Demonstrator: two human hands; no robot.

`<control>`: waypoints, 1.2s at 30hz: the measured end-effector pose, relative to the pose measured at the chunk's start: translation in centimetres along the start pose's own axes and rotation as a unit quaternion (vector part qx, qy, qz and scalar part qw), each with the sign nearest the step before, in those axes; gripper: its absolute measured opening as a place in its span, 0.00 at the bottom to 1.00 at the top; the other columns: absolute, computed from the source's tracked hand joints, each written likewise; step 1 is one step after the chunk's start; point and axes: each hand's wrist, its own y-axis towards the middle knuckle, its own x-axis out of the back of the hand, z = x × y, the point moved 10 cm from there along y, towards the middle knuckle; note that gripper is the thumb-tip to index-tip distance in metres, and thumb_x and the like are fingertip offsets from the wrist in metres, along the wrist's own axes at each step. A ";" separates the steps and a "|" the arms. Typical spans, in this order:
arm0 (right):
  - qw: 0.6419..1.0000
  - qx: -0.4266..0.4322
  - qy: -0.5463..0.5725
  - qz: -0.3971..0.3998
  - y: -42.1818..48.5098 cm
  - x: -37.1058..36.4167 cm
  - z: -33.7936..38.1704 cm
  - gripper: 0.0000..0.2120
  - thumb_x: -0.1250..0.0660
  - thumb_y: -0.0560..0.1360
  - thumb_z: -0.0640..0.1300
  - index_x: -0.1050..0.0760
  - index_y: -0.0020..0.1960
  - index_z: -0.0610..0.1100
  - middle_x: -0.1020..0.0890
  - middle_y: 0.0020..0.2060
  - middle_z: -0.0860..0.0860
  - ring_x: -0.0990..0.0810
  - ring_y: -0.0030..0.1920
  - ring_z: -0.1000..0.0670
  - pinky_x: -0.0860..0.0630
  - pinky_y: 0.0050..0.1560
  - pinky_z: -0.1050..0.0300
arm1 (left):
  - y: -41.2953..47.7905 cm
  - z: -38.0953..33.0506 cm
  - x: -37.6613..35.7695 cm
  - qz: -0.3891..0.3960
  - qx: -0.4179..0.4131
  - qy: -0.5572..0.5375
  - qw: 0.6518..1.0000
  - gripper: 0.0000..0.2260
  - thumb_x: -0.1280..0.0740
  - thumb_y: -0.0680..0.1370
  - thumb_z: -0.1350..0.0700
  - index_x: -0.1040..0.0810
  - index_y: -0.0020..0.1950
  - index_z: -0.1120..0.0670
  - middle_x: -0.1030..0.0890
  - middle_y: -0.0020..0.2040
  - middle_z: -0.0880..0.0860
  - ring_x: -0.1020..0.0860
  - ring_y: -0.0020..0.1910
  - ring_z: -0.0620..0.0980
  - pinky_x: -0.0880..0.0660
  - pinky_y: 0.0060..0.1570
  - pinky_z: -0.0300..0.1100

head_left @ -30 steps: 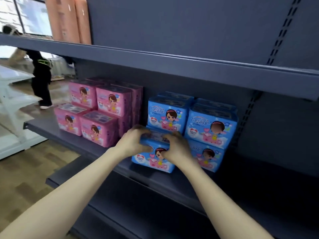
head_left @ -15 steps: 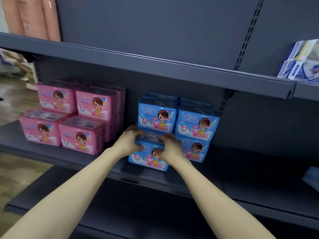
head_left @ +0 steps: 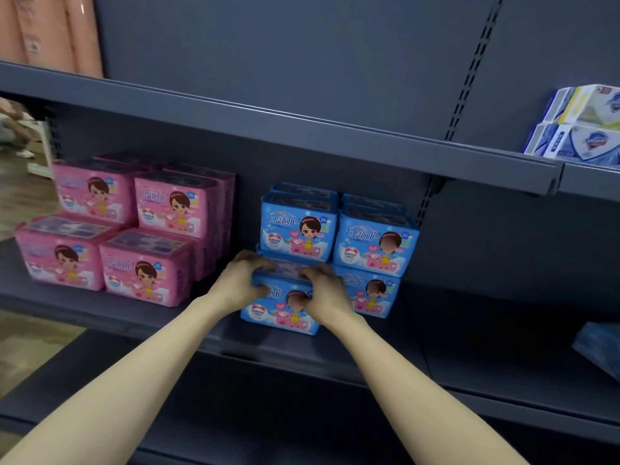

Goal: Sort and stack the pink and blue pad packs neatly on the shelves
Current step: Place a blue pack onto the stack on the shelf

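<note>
Blue plastic wraps the pad pack (head_left: 279, 317) that both hands grip at the near edge of the middle shelf (head_left: 100, 315). The left hand (head_left: 239, 286) curls its fingers over the pack's top left corner with the thumb on the front face. The right hand (head_left: 324, 290) does the same at the top right corner, its thumb lying over the printed cartoon girl. This pack is the lower left one of the blue group and stands nearer than its neighbours. Whether its base rests on the shelf or is just lifted I cannot tell. Just to its right, set farther back, stands a lower blue pack (head_left: 373, 297). Two upper blue packs (head_left: 298, 229) sit side by side above, touching each other, with more blue packs behind them. Left of the blue group, with a gap between, is the pink group (head_left: 147, 236). Two pink packs stand in front on the shelf, and two more sit higher and farther back. The upper shelf (head_left: 302, 129) crosses above, carrying peach-coloured rolls (head_left: 50, 31) at the far left and stacked white-and-blue boxes (head_left: 585, 127) at the far right. At the right edge a blurred blue pack (head_left: 602, 349) lies tilted, well apart from the others. A dark lower shelf (head_left: 302, 417) shows beneath the forearms.
</note>
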 end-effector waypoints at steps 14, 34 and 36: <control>1.000 0.021 0.000 -0.021 1.0 -0.8 0.0 0.27 0.34 0.76 0.40 0.37 0.73 0.48 0.35 0.69 0.49 0.33 0.66 0.41 0.30 0.65 0.52 | 0.1 -0.3 -0.2 0.013 -0.002 0.054 0.998 0.22 0.32 0.74 0.58 0.30 0.68 0.54 0.35 0.67 0.53 0.29 0.63 0.52 0.32 0.62 0.40; 0.999 0.010 -0.043 0.002 0.0 -0.4 0.0 0.26 0.38 0.77 0.40 0.41 0.73 0.50 0.39 0.70 0.51 0.33 0.66 0.40 0.27 0.60 0.48 | -0.7 -0.5 -1.0 0.032 0.045 0.084 0.995 0.23 0.35 0.77 0.57 0.35 0.71 0.53 0.38 0.71 0.53 0.30 0.64 0.56 0.29 0.61 0.48; 0.999 0.004 -0.052 0.000 -0.2 -0.3 -0.1 0.26 0.38 0.77 0.40 0.41 0.73 0.50 0.39 0.71 0.51 0.34 0.66 0.40 0.27 0.60 0.46 | -0.8 -0.6 -1.1 0.039 0.051 0.118 0.991 0.23 0.36 0.77 0.56 0.36 0.72 0.52 0.38 0.71 0.52 0.33 0.66 0.57 0.29 0.61 0.48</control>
